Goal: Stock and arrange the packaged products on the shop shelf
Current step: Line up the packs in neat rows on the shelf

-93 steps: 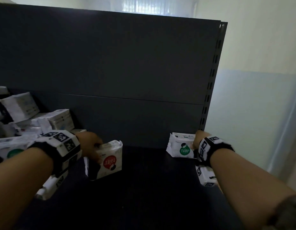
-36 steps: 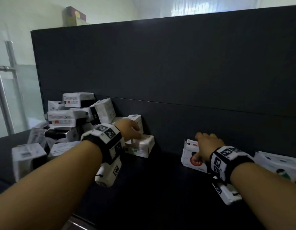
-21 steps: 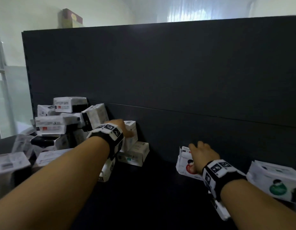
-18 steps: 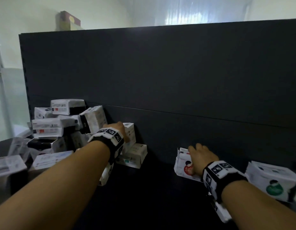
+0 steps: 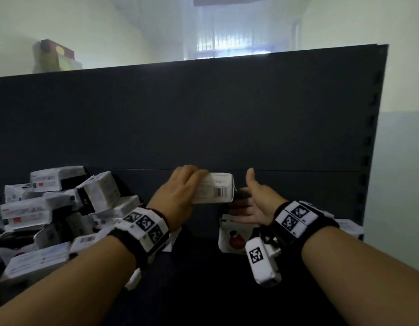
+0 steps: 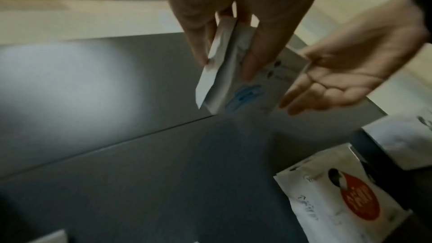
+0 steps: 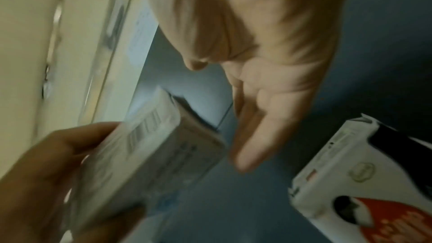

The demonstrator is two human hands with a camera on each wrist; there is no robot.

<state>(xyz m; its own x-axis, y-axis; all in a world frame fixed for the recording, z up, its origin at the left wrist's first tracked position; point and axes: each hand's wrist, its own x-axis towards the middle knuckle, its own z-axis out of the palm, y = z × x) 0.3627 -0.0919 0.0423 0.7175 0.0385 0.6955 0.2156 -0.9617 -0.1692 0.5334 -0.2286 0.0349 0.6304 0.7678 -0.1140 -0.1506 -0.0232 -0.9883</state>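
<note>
Fingers of the left hand (image 5: 177, 191) are clamped on a white pack (image 5: 215, 188), held above the shelf (image 5: 203, 278). Just beside it, the right hand (image 5: 255, 203) is held open, palm up. Below stands a red-marked pack (image 5: 232, 238); a pile (image 5: 50, 208) is heaped left.

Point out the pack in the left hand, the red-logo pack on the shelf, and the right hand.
pack in the left hand (image 5: 215, 189), head view, on its barcode face.
red-logo pack (image 6: 346, 199), left wrist view, on its printed front.
right hand (image 5: 255, 203), head view, on the open palm.
</note>
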